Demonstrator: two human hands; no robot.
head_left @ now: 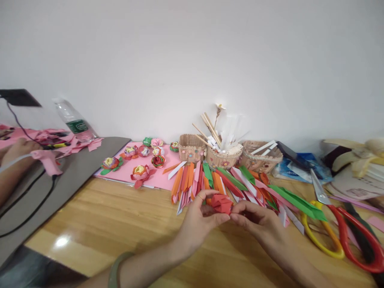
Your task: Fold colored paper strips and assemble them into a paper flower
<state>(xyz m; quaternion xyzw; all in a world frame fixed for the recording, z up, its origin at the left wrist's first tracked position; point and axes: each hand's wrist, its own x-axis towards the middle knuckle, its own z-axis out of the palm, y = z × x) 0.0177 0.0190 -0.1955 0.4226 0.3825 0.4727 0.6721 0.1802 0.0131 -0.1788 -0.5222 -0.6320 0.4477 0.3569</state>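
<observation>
A small red folded-paper flower (pixel 221 203) is held above the wooden table. My left hand (pixel 196 224) is closed round its left side, thumb below and fingers behind. The fingertips of my right hand (pixel 258 222) pinch the flower's lower right edge. Just behind both hands lies a spread of folded paper strips (pixel 186 178) in orange, pink, white, red and green. Several finished paper flowers (pixel 140 173) sit on a pink sheet (pixel 168 178) to the left.
Three woven baskets (pixel 192 148) stand by the wall, with sticks and white rolls. Scissors with red and yellow handles (pixel 342 216) lie at right. On the left are a grey mat (pixel 81 176), a pink glue gun (pixel 46 161), a bottle (pixel 75 122) and another person's hand (pixel 21 154).
</observation>
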